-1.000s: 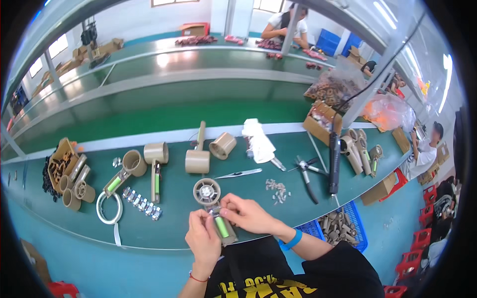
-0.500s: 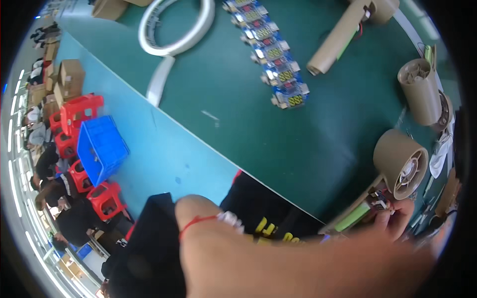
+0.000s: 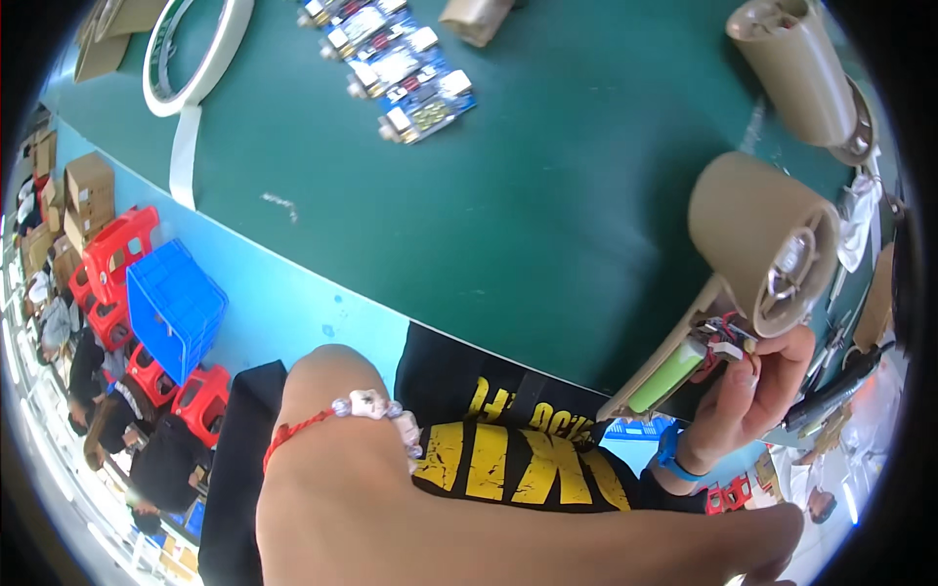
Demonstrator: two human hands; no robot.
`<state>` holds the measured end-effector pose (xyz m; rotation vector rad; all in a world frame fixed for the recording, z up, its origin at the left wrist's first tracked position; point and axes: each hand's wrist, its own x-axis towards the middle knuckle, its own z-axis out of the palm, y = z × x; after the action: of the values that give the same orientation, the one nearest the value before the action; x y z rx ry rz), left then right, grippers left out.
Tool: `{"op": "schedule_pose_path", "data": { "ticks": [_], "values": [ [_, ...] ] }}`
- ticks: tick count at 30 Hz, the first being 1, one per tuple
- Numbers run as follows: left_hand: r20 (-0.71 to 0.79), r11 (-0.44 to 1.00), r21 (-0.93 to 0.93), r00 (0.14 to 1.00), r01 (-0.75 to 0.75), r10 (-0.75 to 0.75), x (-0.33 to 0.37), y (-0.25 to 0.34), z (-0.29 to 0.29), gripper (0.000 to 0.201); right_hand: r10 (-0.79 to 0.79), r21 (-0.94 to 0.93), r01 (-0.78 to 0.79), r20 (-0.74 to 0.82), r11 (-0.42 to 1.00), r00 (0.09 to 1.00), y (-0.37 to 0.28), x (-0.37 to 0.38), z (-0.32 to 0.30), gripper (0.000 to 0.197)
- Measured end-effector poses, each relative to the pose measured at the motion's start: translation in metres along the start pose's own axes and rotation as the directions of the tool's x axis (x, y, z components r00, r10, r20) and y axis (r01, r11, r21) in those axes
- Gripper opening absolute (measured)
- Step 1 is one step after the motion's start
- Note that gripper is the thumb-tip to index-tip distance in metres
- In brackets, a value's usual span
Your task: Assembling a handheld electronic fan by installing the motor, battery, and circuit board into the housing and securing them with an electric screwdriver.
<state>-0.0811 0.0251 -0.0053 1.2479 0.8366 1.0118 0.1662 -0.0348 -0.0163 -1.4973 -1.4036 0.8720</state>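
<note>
At the right, my right hand [image 3: 757, 391], with a blue wristband, grips a tan hair-dryer-shaped housing [image 3: 757, 220] where barrel and handle meet. Its thumb and fingers are closed beside red wires and a small circuit board [image 3: 725, 337]. The handle shell lies open, showing a green battery cell [image 3: 667, 374]. A spoked fan part shows inside the barrel's end. Very near the camera, my left hand [image 3: 606, 532] stretches rightward across the lower edge, a red string bracelet with beads [image 3: 369, 403] at its wrist. Most of its fingers are cut off, and what it touches is out of view.
On the green table [image 3: 547, 215] lie a row of blue circuit boards [image 3: 415, 93], a white tape roll [image 3: 156, 93], a tan tube-shaped part [image 3: 477, 18] and another tan housing [image 3: 796, 73]. Beyond the table's left edge stand a blue crate [image 3: 176, 308] and red stools [image 3: 122, 249]; people sit farther off.
The view has shifted, so the boards and tape sit farther up and left. My right hand stays on the housing, its wristband now visible. My left hand has moved lower in view.
</note>
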Motion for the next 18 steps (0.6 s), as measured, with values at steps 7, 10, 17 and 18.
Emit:
{"op": "schedule_pose_path", "data": {
  "ticks": [7, 10, 17, 18],
  "values": [
    [0.15, 0.995, 0.093, 0.988, -0.033, 0.019, 0.012, 0.008, 0.011, 0.028, -0.293, -0.052, 0.294, 0.037, 0.954, 0.956, 0.012, 0.009, 0.004, 0.019],
    [0.223, 0.984, 0.157, 0.974, -0.088, 0.052, 0.021, 0.033, 0.022, 0.032, -0.298, -0.161, 0.316, 0.13, 0.935, 0.946, -0.005, 0.013, -0.001, 0.018],
    [-0.031, 0.848, 0.526, 0.998, 0.069, -0.062, 0.0, 0.004, 0.064, 0.029, -0.305, 0.087, 0.303, 0.013, 0.949, 0.952, 0.0, 0.008, 0.002, 0.034],
    [-0.036, 0.842, 0.537, 0.999, 0.038, -0.022, 0.0, 0.003, 0.066, 0.03, -0.234, 0.091, 0.236, -0.035, 0.967, 0.972, -0.002, 0.007, 0.002, 0.039]
  ]
}}
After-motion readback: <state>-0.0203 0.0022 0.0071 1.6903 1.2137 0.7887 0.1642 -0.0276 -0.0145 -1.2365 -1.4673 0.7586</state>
